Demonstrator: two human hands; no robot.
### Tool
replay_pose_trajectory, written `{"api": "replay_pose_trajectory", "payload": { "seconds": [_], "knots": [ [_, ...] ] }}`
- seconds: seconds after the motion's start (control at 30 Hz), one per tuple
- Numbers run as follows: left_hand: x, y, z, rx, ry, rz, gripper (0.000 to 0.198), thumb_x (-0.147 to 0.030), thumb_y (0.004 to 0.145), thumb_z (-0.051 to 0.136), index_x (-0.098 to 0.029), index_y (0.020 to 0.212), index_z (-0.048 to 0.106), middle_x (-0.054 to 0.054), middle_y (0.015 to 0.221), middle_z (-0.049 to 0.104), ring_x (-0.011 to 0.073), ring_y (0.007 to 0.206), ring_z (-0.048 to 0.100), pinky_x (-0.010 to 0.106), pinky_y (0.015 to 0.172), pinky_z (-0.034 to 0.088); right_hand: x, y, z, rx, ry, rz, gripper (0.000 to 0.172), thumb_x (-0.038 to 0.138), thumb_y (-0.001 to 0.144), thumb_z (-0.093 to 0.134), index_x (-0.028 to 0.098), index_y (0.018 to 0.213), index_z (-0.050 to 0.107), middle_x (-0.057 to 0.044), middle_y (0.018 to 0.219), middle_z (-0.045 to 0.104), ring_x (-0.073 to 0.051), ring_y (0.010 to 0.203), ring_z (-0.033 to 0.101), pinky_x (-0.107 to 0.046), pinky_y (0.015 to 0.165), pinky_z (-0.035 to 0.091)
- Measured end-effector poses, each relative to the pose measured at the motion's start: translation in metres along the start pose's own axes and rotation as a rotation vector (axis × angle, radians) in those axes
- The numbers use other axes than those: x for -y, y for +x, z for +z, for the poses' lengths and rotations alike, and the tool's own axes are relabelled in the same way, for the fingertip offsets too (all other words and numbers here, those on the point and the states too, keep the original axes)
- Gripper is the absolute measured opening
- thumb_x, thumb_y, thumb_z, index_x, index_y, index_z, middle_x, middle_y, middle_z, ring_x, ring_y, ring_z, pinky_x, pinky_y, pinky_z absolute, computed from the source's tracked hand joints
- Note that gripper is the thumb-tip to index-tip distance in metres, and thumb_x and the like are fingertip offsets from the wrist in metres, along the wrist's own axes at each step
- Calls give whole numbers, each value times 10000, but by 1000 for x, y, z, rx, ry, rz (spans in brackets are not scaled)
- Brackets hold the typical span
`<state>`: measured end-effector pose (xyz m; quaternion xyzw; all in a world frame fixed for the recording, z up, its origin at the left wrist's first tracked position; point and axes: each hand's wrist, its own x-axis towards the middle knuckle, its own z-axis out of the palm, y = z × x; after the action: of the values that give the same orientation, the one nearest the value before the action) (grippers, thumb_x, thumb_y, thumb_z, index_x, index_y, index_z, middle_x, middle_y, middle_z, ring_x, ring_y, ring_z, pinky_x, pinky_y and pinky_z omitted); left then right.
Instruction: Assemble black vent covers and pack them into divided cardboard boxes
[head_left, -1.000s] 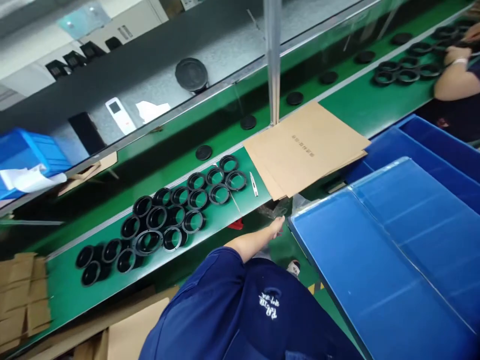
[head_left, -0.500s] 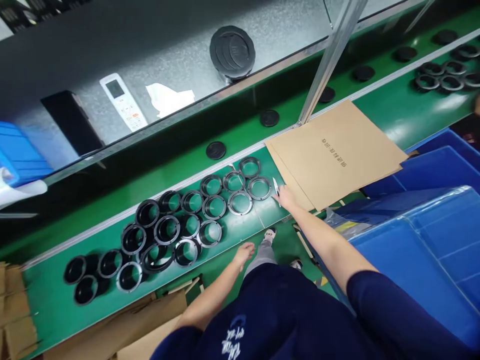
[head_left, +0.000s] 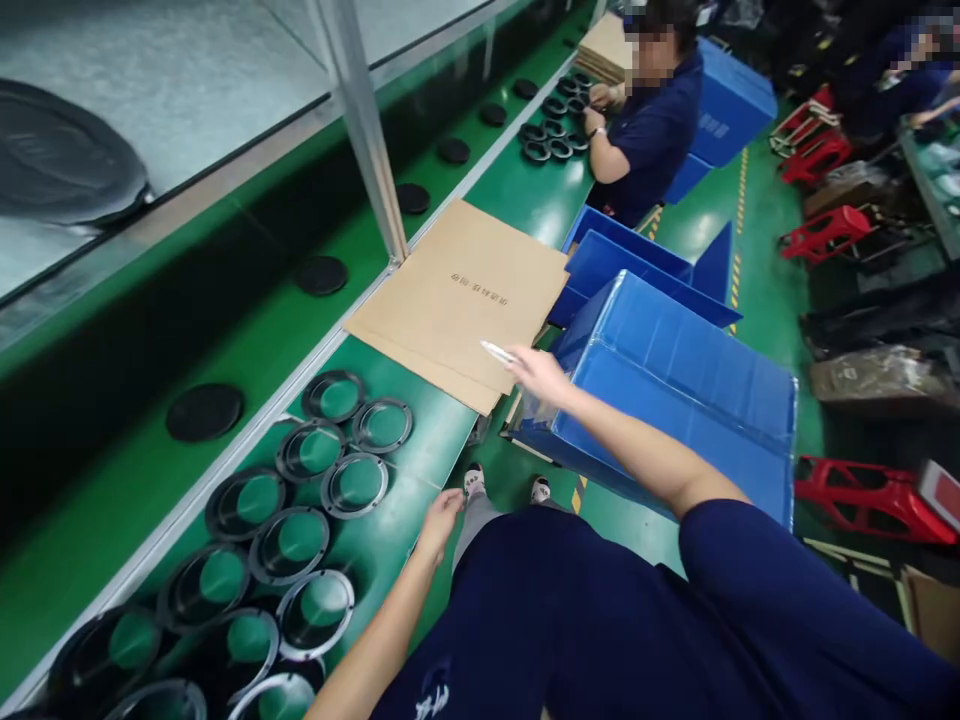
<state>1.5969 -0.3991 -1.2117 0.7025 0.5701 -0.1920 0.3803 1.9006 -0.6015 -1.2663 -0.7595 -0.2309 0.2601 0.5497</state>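
My right hand [head_left: 541, 374] is closed on a slim white pointed tool [head_left: 496, 352], shaped like a pen; its exact kind is too blurred to tell. It hovers over the right edge of a stack of flat cardboard sheets [head_left: 457, 290] with printed characters. My left hand [head_left: 442, 522] hangs at the front edge of the green table [head_left: 420, 440], holding nothing visible, its fingers loosely bent and partly apart. To its left stand several black rings [head_left: 355, 484] with open centres, in rows.
Flat black round discs [head_left: 204, 411] lie along the green belt behind the table rail. A metal post [head_left: 360, 130] rises by the cardboard. Blue bins [head_left: 675, 370] stand at right. Farther up the line a co-worker [head_left: 652, 120] handles black rings. Red stools [head_left: 877, 500] stand far right.
The view has turned right, bringing the co-worker and stools into sight. My right hand has gone from beside the rings to over the cardboard, still with the white tool.
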Motion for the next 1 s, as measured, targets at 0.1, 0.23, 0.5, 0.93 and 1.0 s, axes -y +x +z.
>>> {"api": "replay_pose_trajectory", "payload": {
  "seconds": [0.1, 0.23, 0.5, 0.93, 1.0],
  "knots": [
    [-58, 21, 19, 40, 99, 262, 378, -497, 761, 733, -199, 994, 726, 104, 1065, 781, 275, 1083, 723, 429, 1005, 555, -61, -39, -86, -136, -384, 91, 441, 253, 1058, 404, 224, 1468, 565, -113, 1238, 689, -244, 1072, 659, -321, 894, 511],
    [-124, 22, 68, 130, 185, 580, 357, -459, 824, 666, -194, 1055, 727, 111, 1108, 776, 269, 1073, 723, 449, 1029, 551, -117, -75, -135, -53, -704, 302, 523, 248, 1074, 315, 321, 1564, 483, -103, 1171, 687, -234, 978, 662, -284, 746, 458],
    [-153, -20, 149, 21, 261, 841, 394, -442, 928, 611, -201, 1225, 706, 114, 1232, 734, 258, 1121, 695, 409, 1009, 555, -134, -63, -129, 47, -658, 198, 585, 133, 1028, 327, 314, 1565, 476, -113, 1246, 664, -233, 1074, 652, -289, 765, 460],
    [-156, -34, 174, -365, 429, 817, 452, -492, 964, 536, -178, 1253, 684, 126, 1270, 715, 265, 1181, 672, 407, 1070, 515, -263, -202, -190, 206, -560, 220, 504, 102, 968, 424, 307, 1331, 707, -114, 1141, 730, -263, 1026, 702, -315, 740, 460],
    [-167, -34, 189, -391, 486, 819, 448, -456, 972, 526, -167, 1284, 666, 140, 1297, 701, 263, 1186, 668, 407, 1075, 508, -271, -207, -185, 158, -551, 201, 542, 107, 978, 403, 328, 1410, 646, -113, 1129, 718, -254, 995, 704, -303, 714, 449]
  ]
}}
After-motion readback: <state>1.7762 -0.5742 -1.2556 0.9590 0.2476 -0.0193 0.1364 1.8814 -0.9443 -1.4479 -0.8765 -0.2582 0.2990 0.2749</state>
